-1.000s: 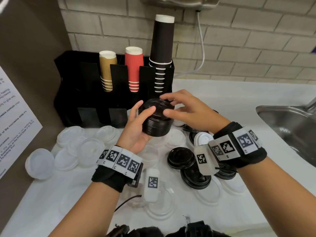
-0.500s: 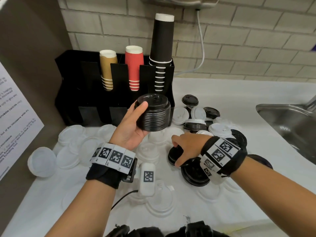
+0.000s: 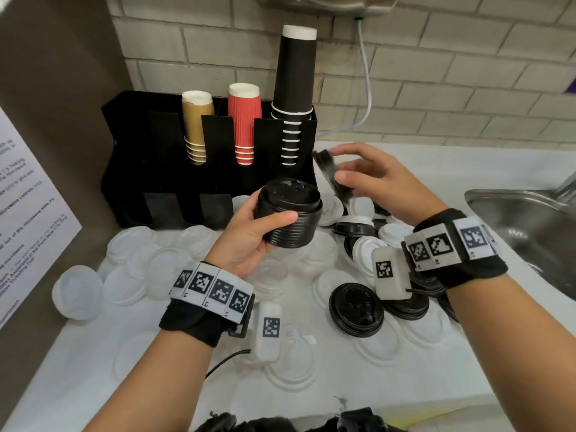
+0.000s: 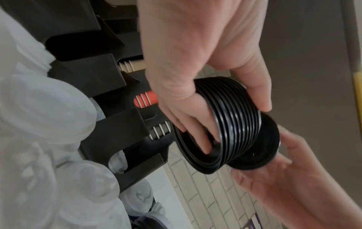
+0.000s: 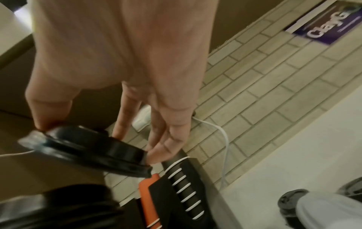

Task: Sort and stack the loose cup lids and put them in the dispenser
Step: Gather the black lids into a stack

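Observation:
My left hand (image 3: 261, 232) grips a stack of black lids (image 3: 290, 213) in front of the black dispenser (image 3: 156, 169), thumb across the front and fingers under the stack (image 4: 231, 122). My right hand (image 3: 364, 176) pinches a single black lid (image 3: 328, 173) on edge, just right of and slightly above the stack. In the right wrist view that single lid (image 5: 94, 150) sits between thumb and fingertips. Loose black lids (image 3: 355, 307) and white lids (image 3: 364, 247) lie on the white counter below my right wrist. Clear lids (image 3: 134, 263) lie at the left.
The dispenser holds gold cups (image 3: 194, 126), red cups (image 3: 244, 123) and a tall stack of black cups (image 3: 294, 88). A steel sink (image 3: 530, 229) is at the right. A brick wall with a white cable (image 3: 367, 88) stands behind. A paper notice (image 3: 28, 213) hangs left.
My right hand reached down to the loose black lids, picked one up and has risen with it toward the stack. My left hand keeps holding the stack, moved slightly forward.

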Demonstrator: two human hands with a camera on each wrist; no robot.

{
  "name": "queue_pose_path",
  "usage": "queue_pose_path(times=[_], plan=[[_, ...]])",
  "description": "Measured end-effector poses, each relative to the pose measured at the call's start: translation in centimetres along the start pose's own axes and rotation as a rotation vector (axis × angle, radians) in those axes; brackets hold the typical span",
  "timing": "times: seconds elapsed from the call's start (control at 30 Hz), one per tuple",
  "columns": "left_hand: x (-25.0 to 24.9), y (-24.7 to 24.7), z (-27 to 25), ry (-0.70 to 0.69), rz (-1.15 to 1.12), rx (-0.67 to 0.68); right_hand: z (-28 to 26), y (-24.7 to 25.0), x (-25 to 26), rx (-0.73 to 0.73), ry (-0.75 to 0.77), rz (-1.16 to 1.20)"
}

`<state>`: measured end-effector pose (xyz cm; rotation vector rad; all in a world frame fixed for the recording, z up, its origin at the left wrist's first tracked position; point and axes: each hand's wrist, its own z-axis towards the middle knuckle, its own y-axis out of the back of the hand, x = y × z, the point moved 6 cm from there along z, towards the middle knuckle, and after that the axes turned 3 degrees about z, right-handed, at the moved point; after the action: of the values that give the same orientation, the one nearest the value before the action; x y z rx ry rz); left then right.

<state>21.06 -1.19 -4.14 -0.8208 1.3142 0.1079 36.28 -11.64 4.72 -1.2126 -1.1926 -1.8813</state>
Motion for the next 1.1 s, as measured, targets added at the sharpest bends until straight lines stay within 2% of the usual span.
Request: queue_pose_path(times=[0.17,0.43,1.1], plan=[[0.0,-1.0,-0.1,0.004,0.116,0.012,0.0,-2.8,0.6,0.177,0.077,-0.200],[0.0,-1.3,-0.3,0.021,0.188,0.064,0.5,-3.2,0.4,0.251,0.022,-0.265],[0.2,-0.5,0.2,0.028,0.052,0.041,1.1,-4.0,-0.2,0.287,0.057,-0.221]])
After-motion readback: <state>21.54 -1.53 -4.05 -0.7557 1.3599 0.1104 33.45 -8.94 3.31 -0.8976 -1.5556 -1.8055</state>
